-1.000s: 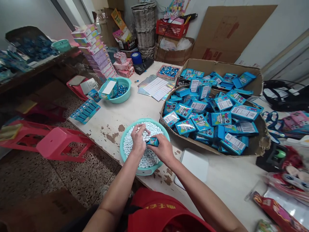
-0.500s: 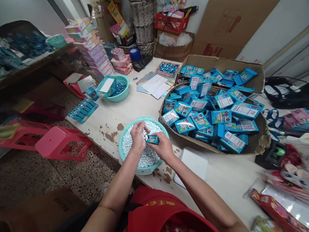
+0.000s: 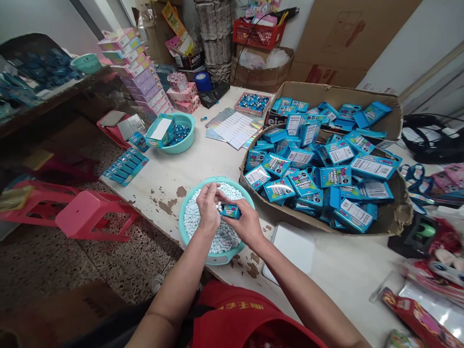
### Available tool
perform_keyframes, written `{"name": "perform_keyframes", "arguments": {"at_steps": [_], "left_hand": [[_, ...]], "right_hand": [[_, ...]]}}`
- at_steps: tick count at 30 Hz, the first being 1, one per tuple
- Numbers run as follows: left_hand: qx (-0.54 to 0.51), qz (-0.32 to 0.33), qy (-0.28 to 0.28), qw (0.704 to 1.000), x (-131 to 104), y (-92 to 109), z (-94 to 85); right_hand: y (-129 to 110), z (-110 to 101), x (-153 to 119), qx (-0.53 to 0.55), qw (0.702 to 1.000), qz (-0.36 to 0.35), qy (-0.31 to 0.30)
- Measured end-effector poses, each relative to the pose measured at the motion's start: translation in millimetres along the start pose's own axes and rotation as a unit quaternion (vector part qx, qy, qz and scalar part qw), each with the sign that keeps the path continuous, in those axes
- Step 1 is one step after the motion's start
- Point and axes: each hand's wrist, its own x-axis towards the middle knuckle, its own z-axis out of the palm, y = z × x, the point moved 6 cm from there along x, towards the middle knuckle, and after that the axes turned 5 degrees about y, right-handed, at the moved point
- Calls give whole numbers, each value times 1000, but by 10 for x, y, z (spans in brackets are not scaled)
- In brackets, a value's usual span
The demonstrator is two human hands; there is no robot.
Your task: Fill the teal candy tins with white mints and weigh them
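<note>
My right hand (image 3: 248, 223) grips a small blue candy box (image 3: 231, 211) above a turquoise basin (image 3: 184, 228). The box lies tilted with its end toward my left hand (image 3: 209, 205). My left hand is closed with its fingers bunched at that end, and a few white candies show beside them. Small white candies (image 3: 225, 239) fill much of the basin beneath both hands. How many candies the left fingers hold is hidden.
Right of the basin, a large cardboard box (image 3: 328, 231) is heaped with blue candy boxes (image 3: 302, 182). A white flat device (image 3: 295, 249) lies near my right forearm. Behind stand another turquoise basin (image 3: 186, 145), printed sheets (image 3: 237, 128) and a tray of blue pieces (image 3: 253, 102). Pink stools (image 3: 81, 210) stand at left.
My left fingers have closed in slightly over the end of the candy box, and fewer white candies show between them. My right hand still holds the box in nearly the same place.
</note>
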Motion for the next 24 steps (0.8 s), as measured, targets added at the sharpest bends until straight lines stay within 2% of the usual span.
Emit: {"name": "perform_keyframes", "arguments": {"at_steps": [3, 6, 9, 12, 14, 16, 18, 20, 22, 24], "left_hand": [[-8, -1, -19, 1000, -64, 19, 48], [-16, 33, -25, 999, -94, 150, 34], [10, 116, 23, 993, 6, 302, -226], [184, 159, 37, 969, 195, 197, -599], [349, 168, 1, 922, 292, -33, -778], [488, 187, -28, 852, 322, -292, -875], [586, 210, -25, 782, 303, -495, -888], [647, 224, -11, 729, 271, -623, -833], [675, 236, -5, 699, 247, -687, -749], [674, 249, -8, 695, 236, -709, -680]], "right_hand": [[12, 9, -8, 23, 1000, 7, 12], [11, -37, -34, 65, 998, 5, 20], [52, -166, -89, 105, 994, 13, 36], [157, -300, -151, 107, 992, 29, 56], [229, -341, -183, 102, 992, 40, 54], [282, -354, -212, 102, 992, 47, 49], [314, -352, -249, 98, 992, 57, 50], [335, -337, -300, 90, 992, 72, 49], [344, -313, -363, 82, 992, 85, 48], [350, -289, -433, 77, 991, 99, 50]]}}
